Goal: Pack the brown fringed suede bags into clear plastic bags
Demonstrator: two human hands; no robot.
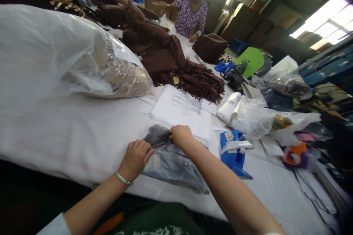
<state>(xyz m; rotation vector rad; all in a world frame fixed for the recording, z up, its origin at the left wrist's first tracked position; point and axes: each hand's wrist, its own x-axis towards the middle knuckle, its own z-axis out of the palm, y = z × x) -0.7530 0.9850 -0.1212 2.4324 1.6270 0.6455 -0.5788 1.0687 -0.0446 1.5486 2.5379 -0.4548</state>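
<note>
Grey plastic-wrapped bundle here, left hand and right hand clamped down, fingers curled over it; loosen them and it could slide off the table!

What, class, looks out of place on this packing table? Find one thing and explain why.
The blue tape dispenser, to the right of the right hand, looks odd: it appears tilted on the white-covered table, with paper tags and a strip of tape stuck across it.
</note>
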